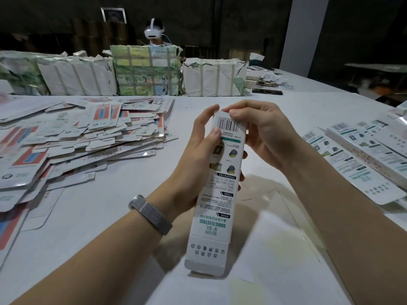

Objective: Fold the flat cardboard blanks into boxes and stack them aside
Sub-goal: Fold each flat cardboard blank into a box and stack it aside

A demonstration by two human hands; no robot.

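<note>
I hold a long, narrow white box upright over the table, its barcode end away from me and an open flap at the near end. My left hand grips its left side, thumb on the printed face near the barcode. My right hand curls over the far end, fingertips pinching the top flap. A big heap of flat printed blanks covers the table to the left. Several folded boxes lie side by side at the right edge.
Wrapped, strapped paper bundles stand in a row along the far side of the white table. A person wearing a white headset sits behind them. A dark phone and loose papers lie at the far right.
</note>
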